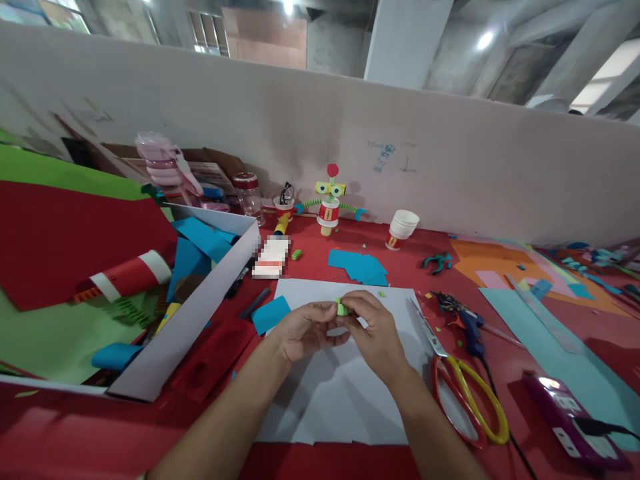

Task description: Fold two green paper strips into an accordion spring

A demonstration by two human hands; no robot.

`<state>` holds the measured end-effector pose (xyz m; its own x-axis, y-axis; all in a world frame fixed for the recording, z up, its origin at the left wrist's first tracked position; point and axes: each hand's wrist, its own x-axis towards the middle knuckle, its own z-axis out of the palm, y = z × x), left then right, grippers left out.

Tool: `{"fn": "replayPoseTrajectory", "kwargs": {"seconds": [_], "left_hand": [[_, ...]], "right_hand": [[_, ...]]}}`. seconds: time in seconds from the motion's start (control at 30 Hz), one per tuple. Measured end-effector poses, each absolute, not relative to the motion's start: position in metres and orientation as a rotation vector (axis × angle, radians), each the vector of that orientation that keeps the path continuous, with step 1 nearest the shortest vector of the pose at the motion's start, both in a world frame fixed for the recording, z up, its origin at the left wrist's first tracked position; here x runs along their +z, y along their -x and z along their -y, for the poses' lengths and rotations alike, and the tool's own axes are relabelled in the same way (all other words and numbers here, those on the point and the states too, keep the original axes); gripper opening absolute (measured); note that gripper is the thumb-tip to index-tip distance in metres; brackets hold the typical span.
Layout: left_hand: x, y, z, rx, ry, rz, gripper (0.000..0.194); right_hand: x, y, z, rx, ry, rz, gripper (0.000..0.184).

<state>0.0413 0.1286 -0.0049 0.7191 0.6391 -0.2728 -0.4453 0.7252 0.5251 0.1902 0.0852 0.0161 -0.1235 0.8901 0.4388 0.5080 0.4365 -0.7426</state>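
Over the white sheet (pixel 340 387), my left hand (pixel 306 328) and my right hand (pixel 371 330) meet at their fingertips. Between them is a small light-green folded paper strip (pixel 342 309), pinched from both sides. Its lower part is partly covered by my fingers. Another green folded strip (pixel 297 255) lies on the red table beyond. Near my left wrist rests a blue paper piece (pixel 271 315). To the right of my right hand lie large scissors (pixel 453 373) with red and yellow handles, blades pointing away from me.
A paper-cup robot figure (pixel 329 210) stands at the back beside stacked cups (pixel 401 230). Blue paper cutouts (pixel 357 267) lie before it. On the left is a white box (pixel 185 333) of paper parts. A glue gun (pixel 470 330), pliers (pixel 437 263) and purple device (pixel 575 420) lie right.
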Motion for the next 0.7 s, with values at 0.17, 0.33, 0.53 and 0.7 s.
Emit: {"fn": "replayPoseTrajectory", "kwargs": {"seconds": [0.17, 0.33, 0.53, 0.7], "left_hand": [[-0.0032, -0.0425, -0.1255, 0.613, -0.456, -0.486, 0.014], [-0.002, -0.0428, -0.1259, 0.688, -0.532, -0.527, 0.021], [-0.0043, -0.0429, -0.1274, 0.663, -0.506, -0.544, 0.018], [-0.004, -0.0452, -0.125, 0.654, -0.471, -0.507, 0.014]], "right_hand": [[0.0118, -0.1901, -0.0864, 0.417, 1.207, 1.747, 0.023], [0.0086, -0.1872, -0.087, 0.512, 1.174, 1.693, 0.02], [0.0075, -0.1849, -0.0854, 0.529, 1.176, 1.647, 0.019], [0.0089, -0.1854, -0.0862, 0.447, 1.135, 1.662, 0.01]]}}
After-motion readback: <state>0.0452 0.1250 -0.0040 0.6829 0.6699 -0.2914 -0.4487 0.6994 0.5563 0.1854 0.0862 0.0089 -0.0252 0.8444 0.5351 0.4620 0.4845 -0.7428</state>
